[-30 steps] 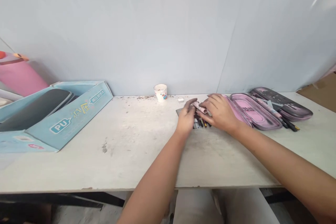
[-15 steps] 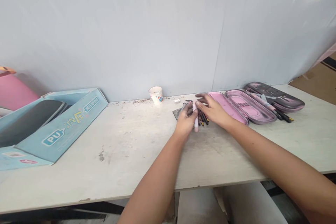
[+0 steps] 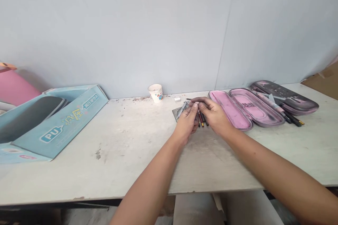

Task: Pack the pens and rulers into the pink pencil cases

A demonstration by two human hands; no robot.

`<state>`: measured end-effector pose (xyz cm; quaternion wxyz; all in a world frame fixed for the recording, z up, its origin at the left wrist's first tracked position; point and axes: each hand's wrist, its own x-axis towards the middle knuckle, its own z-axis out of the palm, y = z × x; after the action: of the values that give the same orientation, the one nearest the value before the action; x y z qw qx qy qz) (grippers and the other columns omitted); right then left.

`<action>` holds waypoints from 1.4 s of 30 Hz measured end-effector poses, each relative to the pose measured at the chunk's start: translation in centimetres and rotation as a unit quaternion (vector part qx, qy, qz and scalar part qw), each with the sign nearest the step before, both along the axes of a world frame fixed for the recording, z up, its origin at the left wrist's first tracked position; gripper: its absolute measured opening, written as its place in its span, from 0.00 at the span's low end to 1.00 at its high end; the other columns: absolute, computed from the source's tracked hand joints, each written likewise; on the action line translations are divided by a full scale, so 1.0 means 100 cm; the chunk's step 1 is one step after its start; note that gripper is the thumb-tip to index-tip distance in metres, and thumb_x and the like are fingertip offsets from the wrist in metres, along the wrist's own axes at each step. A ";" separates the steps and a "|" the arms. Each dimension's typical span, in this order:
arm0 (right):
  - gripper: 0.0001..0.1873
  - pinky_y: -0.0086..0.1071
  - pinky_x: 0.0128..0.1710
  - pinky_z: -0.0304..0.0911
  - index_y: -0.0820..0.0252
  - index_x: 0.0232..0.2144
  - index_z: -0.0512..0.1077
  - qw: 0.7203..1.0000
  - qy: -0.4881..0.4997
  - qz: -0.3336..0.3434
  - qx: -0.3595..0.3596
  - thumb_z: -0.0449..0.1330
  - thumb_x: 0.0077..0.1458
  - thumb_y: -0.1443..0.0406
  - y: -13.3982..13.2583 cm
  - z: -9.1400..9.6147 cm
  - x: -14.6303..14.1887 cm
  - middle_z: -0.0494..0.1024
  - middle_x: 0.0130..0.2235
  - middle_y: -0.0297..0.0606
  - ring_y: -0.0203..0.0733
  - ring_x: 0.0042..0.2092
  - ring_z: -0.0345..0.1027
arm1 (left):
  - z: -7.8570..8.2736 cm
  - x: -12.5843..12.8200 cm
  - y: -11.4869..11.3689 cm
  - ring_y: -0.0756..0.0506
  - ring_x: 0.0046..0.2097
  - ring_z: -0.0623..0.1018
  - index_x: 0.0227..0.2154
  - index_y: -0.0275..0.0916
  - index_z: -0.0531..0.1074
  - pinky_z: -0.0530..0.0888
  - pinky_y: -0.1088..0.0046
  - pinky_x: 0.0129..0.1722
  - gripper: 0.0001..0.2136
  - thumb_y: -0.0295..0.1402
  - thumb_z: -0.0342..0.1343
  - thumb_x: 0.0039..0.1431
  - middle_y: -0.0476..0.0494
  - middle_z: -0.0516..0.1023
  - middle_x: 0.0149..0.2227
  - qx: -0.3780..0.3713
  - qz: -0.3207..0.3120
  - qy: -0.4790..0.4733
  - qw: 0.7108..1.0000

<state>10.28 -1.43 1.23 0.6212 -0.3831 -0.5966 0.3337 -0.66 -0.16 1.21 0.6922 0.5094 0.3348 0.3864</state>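
Note:
My left hand (image 3: 188, 122) and my right hand (image 3: 214, 115) meet over a small pile of pens and pencils (image 3: 202, 119) on the white table (image 3: 126, 154). Both hands are closed, fingertips pinched together at a thin item between them; what each holds is mostly hidden. A grey metal ruler or set square (image 3: 181, 110) lies just behind my left hand. An open pink pencil case (image 3: 245, 110) lies flat to the right of my right hand.
A second, dark pencil case (image 3: 286, 101) with pens beside it lies at the far right. A small paper cup (image 3: 155, 92) stands by the wall. A light blue cardboard box (image 3: 50, 123) holding dark cases sits at the left. A small white eraser (image 3: 177, 99) lies near the wall.
A pink marker held upright in my left hand half a second ago is no longer visible. My right hand has drawn in and pinched against the left. The camera has shifted slightly.

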 end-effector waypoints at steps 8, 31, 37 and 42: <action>0.15 0.37 0.45 0.61 0.56 0.44 0.67 0.972 -0.205 -0.113 0.003 0.49 0.57 0.58 0.021 0.002 -0.005 0.75 0.42 0.40 0.41 0.45 0.67 | 0.008 -0.022 0.028 0.56 0.15 0.56 0.33 0.39 0.62 0.56 0.82 0.15 0.15 0.47 0.45 0.56 0.59 0.53 0.16 0.018 0.267 -0.186 0.945; 0.15 0.44 0.50 0.55 0.57 0.40 0.73 0.781 -0.621 -0.068 -0.022 0.61 0.47 0.62 0.067 0.006 0.062 0.74 0.45 0.44 0.49 0.51 0.61 | -0.002 -0.016 0.027 0.54 0.22 0.65 0.32 0.40 0.61 0.64 0.80 0.21 0.09 0.40 0.43 0.61 0.54 0.61 0.22 0.098 0.326 -0.064 0.938; 0.35 0.53 0.49 0.56 0.56 0.46 0.71 0.737 -0.668 -0.031 -0.095 0.68 0.32 0.53 0.069 -0.002 0.067 0.65 0.54 0.52 0.59 0.56 0.54 | -0.008 -0.012 0.025 0.53 0.23 0.65 0.33 0.40 0.62 0.63 0.80 0.20 0.09 0.41 0.43 0.61 0.54 0.61 0.22 0.116 0.300 -0.009 0.947; 0.36 0.59 0.48 0.55 0.60 0.47 0.67 0.736 -0.663 -0.043 -0.130 0.67 0.34 0.53 0.059 -0.001 0.053 0.62 0.55 0.55 0.62 0.59 0.49 | -0.011 -0.011 0.026 0.53 0.22 0.65 0.33 0.41 0.61 0.63 0.80 0.20 0.09 0.41 0.43 0.61 0.54 0.62 0.22 0.127 0.292 0.010 0.948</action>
<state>15.61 4.44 1.12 0.0267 -0.6095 -0.7912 0.0423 -1.78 2.46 0.15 0.4752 0.4766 0.4243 0.6058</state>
